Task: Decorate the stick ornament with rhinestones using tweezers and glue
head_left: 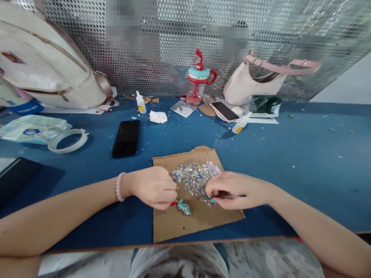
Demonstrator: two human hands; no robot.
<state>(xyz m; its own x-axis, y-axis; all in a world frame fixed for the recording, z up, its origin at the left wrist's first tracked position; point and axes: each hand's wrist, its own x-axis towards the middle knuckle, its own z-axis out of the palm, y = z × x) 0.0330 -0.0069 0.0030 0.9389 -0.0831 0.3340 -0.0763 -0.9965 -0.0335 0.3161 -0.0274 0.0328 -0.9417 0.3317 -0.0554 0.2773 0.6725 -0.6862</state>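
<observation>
A sheet of brown cardboard [185,227] lies on the blue table, with a pile of small glittering stones [194,175] spread on it. My left hand [155,188], a beaded bracelet at its wrist, is closed over the cardboard's left side. Its fingertips hold one end of a small turquoise stone-covered piece [184,207]. At the right edge of the pile my right hand [234,190] is pinched around dark tweezers [230,196], their tips low among the stones and partly hidden by the fingers.
A black phone [126,138] and a tape roll [68,141] lie to the left. Glue bottles [141,104], a red-handled cup [195,87], a pink phone [225,112] and a handbag [252,83] stand or lie behind. A white backpack [52,65] fills the back left.
</observation>
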